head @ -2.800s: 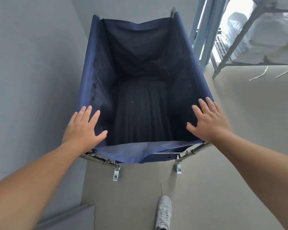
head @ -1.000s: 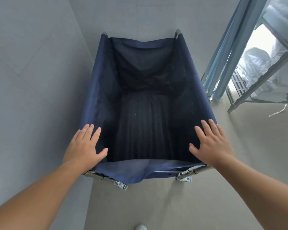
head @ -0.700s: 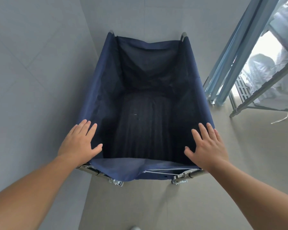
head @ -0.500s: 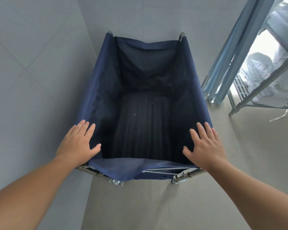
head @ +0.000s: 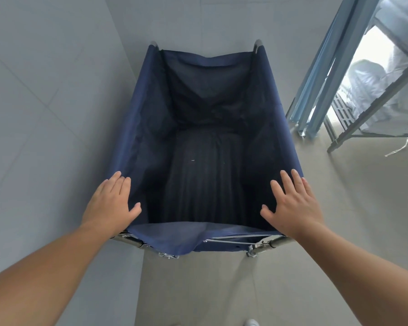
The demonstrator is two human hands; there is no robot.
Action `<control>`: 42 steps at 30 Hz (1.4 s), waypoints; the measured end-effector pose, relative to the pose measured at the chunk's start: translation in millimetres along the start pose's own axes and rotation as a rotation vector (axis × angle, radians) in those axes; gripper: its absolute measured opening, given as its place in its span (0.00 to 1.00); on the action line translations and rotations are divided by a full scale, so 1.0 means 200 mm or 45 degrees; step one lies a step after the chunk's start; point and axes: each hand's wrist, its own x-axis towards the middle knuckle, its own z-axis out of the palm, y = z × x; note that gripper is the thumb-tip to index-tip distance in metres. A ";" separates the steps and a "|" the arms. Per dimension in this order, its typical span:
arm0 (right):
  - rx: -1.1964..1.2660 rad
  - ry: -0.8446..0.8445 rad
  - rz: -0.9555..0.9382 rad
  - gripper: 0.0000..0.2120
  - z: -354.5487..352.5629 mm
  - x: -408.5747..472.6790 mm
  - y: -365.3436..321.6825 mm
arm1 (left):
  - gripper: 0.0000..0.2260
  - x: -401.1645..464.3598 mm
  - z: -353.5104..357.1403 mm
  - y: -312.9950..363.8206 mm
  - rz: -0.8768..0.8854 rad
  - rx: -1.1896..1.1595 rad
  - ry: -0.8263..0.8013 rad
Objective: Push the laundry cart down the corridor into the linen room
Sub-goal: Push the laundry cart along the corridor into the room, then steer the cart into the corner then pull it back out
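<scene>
Pushing stage, item recorded: deep navy-blue fabric laundry cart on a folding metal frame [head: 205,147], standing directly ahead of both hands, its dark bag seemingly empty.

Left hand [head: 110,205]: laid flat on the near left corner of the cart's rim, fingers spread, nothing gripped. Right hand [head: 292,205]: laid flat on the near right corner, fingers likewise spread, palm down on the cloth edge.

Surroundings: grey tiled wall [head: 45,114] close beside the left hand and touching or nearly touching the cart's left side; further wall just beyond the cart's far end. Pale blue door frame [head: 320,74] ahead and to the right of the right hand; beyond it a grey metal shelving rack [head: 372,107] holding white bagged linen [head: 368,81], judged to be the linen room.

Risks noted:
- Far end may be driven into the wall ahead if the cart is not turned right towards the doorway.
- Left side may scrape or bind on the wall, the gap being slight.
- Open palms on loose cloth may slip when a turning force is applied; the bar beneath is not grasped.
- Far right corner may catch the door frame if the turn is cut early.
- Small castors may snag on the door threshold, not clearly seen.
</scene>
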 end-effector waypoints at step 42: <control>0.115 0.072 -0.404 0.33 -0.15 0.07 -0.69 | 0.32 -0.13 0.00 -0.31 0.028 -0.095 -0.058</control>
